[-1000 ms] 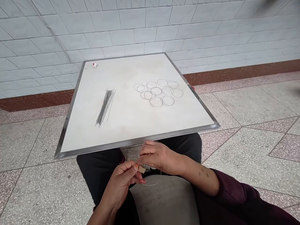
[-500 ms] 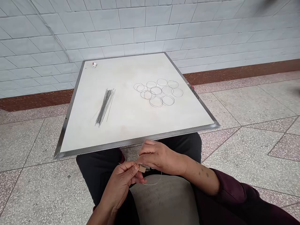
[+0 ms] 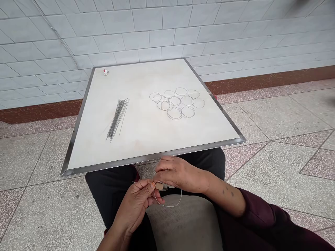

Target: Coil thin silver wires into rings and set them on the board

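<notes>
Just in front of the table's near edge, both hands meet over my lap around a thin wire loop [image 3: 169, 206]. My left hand [image 3: 140, 198] pinches the wire between thumb and forefinger. My right hand [image 3: 180, 174] is closed above it, fingers curled on the other part of the wire. A small tan block-like piece [image 3: 159, 186] shows between the hands; which hand bears it I cannot tell. The loop hangs below my fingers, its upper part hidden behind them.
On the white table [image 3: 141, 80] with a metal rim lies a bundle of straight dark wires [image 3: 117, 120] at left. Several overlapping wire rings [image 3: 180, 101] lie to the right. A small white-and-red object [image 3: 105, 72] sits in the far left corner. A tiled wall [image 3: 146, 21] stands behind.
Both hands stay almost in place, with a very slight shift to the right. The wire loop now shows more of its curve below the fingers.
</notes>
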`<action>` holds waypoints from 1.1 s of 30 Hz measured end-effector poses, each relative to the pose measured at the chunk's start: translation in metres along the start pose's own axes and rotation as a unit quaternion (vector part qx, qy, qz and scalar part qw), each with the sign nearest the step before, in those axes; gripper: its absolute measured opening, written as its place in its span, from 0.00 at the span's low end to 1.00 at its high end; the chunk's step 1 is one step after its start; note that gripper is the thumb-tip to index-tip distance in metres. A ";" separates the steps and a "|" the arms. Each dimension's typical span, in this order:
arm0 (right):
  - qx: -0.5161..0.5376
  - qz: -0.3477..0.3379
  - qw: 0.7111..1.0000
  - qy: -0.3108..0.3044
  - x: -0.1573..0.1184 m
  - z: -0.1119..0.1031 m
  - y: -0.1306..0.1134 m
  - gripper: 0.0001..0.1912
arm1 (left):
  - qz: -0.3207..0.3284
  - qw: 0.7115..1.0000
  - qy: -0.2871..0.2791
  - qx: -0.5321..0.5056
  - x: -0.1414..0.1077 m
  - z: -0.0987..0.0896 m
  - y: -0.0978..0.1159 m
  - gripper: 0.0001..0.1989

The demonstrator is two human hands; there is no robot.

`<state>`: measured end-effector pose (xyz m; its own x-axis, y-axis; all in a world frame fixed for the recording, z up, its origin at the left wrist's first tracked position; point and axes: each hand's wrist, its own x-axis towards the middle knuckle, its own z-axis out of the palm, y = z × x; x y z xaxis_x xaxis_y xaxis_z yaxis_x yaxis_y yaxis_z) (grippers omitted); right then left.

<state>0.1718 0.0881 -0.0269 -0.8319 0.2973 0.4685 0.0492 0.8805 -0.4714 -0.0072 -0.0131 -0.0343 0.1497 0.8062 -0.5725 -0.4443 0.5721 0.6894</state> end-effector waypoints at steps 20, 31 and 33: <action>-0.003 0.042 0.998 0.046 -0.005 0.004 0.005 0.08 | 0.034 0.999 0.001 -0.013 -0.003 -0.002 -0.002 0.11; 0.059 0.060 0.996 0.021 -0.006 0.004 0.004 0.06 | 0.030 0.998 0.039 -0.046 -0.005 0.004 0.000 0.11; 0.053 0.058 0.997 0.020 -0.006 0.004 0.004 0.07 | 0.029 0.998 0.039 -0.043 -0.005 0.005 0.001 0.11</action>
<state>0.1749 0.0887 -0.0345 -0.8016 0.4104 0.4347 0.0834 0.7968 -0.5985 -0.0039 -0.0159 -0.0288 0.0544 0.8213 -0.5679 -0.5245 0.5075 0.6836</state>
